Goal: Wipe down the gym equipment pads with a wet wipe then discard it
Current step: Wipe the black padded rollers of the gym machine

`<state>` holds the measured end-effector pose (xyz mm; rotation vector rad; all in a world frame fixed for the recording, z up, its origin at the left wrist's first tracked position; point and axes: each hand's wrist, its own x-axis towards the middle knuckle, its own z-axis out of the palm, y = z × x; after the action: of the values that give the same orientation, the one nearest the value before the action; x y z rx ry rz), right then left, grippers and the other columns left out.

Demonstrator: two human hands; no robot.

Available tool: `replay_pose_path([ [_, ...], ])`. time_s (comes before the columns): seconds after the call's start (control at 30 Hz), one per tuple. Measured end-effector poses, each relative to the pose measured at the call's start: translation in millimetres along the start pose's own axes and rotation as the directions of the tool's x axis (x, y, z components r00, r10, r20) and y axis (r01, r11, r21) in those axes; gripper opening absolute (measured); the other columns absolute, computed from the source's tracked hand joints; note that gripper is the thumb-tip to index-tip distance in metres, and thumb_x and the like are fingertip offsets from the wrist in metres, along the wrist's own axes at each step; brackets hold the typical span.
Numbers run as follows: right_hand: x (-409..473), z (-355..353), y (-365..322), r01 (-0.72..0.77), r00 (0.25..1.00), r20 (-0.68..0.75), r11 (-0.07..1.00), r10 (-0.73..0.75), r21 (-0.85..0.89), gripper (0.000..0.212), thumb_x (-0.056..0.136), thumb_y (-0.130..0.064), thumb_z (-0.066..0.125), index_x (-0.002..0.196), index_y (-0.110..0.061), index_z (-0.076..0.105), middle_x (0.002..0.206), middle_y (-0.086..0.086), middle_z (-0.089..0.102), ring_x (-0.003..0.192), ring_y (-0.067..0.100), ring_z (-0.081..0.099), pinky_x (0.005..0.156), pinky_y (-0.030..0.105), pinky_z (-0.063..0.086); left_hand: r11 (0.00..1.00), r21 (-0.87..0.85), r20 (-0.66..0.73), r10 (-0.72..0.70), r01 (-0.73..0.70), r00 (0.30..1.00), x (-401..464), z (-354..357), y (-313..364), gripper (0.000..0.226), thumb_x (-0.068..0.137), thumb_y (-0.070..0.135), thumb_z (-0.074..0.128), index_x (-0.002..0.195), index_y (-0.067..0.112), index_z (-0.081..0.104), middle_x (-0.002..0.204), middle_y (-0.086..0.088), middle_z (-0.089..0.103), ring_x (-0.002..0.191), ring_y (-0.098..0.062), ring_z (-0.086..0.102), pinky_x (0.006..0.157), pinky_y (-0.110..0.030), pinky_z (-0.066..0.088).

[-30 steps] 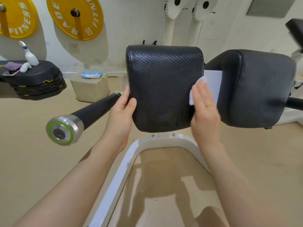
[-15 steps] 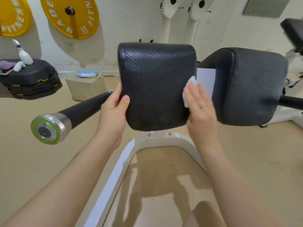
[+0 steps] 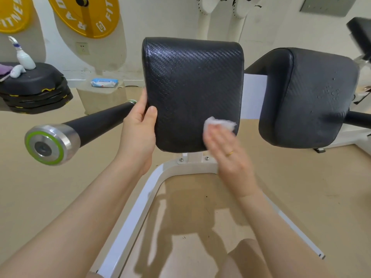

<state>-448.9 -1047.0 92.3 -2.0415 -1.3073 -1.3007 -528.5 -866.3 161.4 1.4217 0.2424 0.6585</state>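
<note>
A black textured pad (image 3: 190,85) stands upright in the middle on a white frame (image 3: 140,207). My left hand (image 3: 138,135) grips its left edge, thumb on the front face. My right hand (image 3: 228,157) presses a crumpled white wet wipe (image 3: 218,123) flat against the pad's lower right corner. A second black pad (image 3: 313,97) sits to the right, with water droplets on its front.
A black handle bar with a steel, green-ringed end cap (image 3: 50,145) sticks out at the left. Behind are stacked black plates (image 3: 34,91) with a white bottle, a wipes packet (image 3: 104,82) on a beige block, and yellow weight plates (image 3: 84,15) on the wall.
My right hand with the wipe has slid from the pad's right edge down onto the lower right of its front face. My left hand has stayed on the left edge.
</note>
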Motion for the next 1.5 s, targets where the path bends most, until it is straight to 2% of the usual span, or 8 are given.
replay_pose_path([
  [0.2,-0.3,-1.0,8.7,-0.430,0.893,-0.165,0.902,0.418,-0.044,0.052,0.078,0.025,0.027,0.121,0.010,0.053,0.126,0.024,0.054,0.122,0.029,0.046,0.105,0.034,0.038,1.000,0.009,0.024,-0.012,0.012,1.000,5.5,-6.1,-5.9,0.047,0.099,0.014,0.034,0.141,0.035,0.033,0.144,0.017,0.040,0.131,-0.003,0.038,0.109,-0.035,0.035],
  [0.3,4.7,17.6,-46.9,-0.340,0.925,-0.160,0.938,0.346,0.062,0.043,0.093,0.011,0.020,0.119,0.008,0.055,0.118,0.023,0.059,0.114,0.027,0.051,0.093,0.038,0.047,1.000,-0.002,0.054,0.018,-0.018,0.998,6.9,-9.3,-4.3,0.047,0.099,0.010,0.035,0.141,0.031,0.036,0.140,0.015,0.046,0.126,-0.002,0.044,0.107,-0.033,0.038],
  [0.57,12.6,24.2,-77.9,-0.097,0.994,0.069,0.972,0.084,0.213,0.033,0.098,0.006,0.030,0.122,0.007,0.052,0.129,0.020,0.052,0.125,0.030,0.044,0.110,0.039,0.033,0.999,0.028,0.152,0.026,-0.031,0.988,4.9,-17.7,4.5,0.048,0.098,0.006,0.035,0.141,0.028,0.038,0.131,0.018,0.053,0.121,0.001,0.049,0.105,-0.029,0.040],
  [0.77,73.7,20.6,-51.5,-0.434,0.886,-0.068,0.870,0.460,0.234,0.039,0.090,0.008,0.034,0.124,0.007,0.053,0.131,0.021,0.052,0.128,0.028,0.041,0.112,0.028,0.028,1.000,-0.025,0.235,-0.008,0.014,0.972,-2.5,-28.6,4.0,0.044,0.102,0.012,0.026,0.144,0.023,0.030,0.135,0.012,0.050,0.120,0.003,0.048,0.103,-0.021,0.039],
  [0.97,53.2,30.3,-77.0,-0.066,0.995,0.083,0.963,0.046,0.260,0.033,0.097,0.003,0.033,0.119,0.005,0.058,0.127,0.018,0.056,0.126,0.027,0.043,0.111,0.036,0.031,0.988,0.047,0.229,-0.155,0.148,0.961,-36.0,-52.7,-22.7,0.038,0.098,0.006,0.035,0.123,0.030,0.051,0.122,0.018,0.057,0.114,0.008,0.051,0.098,-0.013,0.040],
  [1.17,8.7,10.0,-55.5,0.192,0.876,0.366,0.923,-0.315,0.335,0.038,0.092,0.006,0.038,0.122,-0.001,0.059,0.129,0.012,0.057,0.124,0.027,0.049,0.102,0.040,0.042,0.889,0.282,0.139,-0.410,0.361,0.902,-52.3,-93.5,-42.5,0.026,0.096,0.003,0.039,0.101,0.014,0.063,0.109,-0.003,0.064,0.092,-0.016,0.063,0.084,-0.029,0.045],
  [1.33,13.3,-19.5,-52.9,-0.099,0.946,0.322,0.912,-0.038,0.398,0.050,0.084,0.013,0.028,0.121,-0.004,0.057,0.128,0.009,0.055,0.124,0.021,0.046,0.109,0.031,0.033,0.895,0.111,-0.096,-0.422,0.431,0.901,-25.4,-110.2,-29.1,0.019,0.096,0.014,0.041,0.105,0.011,0.058,0.109,-0.009,0.063,0.080,-0.013,0.065,0.076,-0.026,0.048],
  [1.5,96.8,-19.4,-81.1,-0.430,0.888,0.381,0.761,0.259,0.485,0.040,0.086,-0.006,0.036,0.118,-0.003,0.061,0.114,0.006,0.066,0.106,0.011,0.053,0.089,0.018,0.042,0.830,-0.050,-0.129,-0.557,0.555,0.821,-6.8,-124.3,13.0,0.036,0.094,0.039,0.042,0.111,0.011,0.058,0.108,-0.012,0.064,0.084,-0.020,0.066,0.080,-0.033,0.052],
])
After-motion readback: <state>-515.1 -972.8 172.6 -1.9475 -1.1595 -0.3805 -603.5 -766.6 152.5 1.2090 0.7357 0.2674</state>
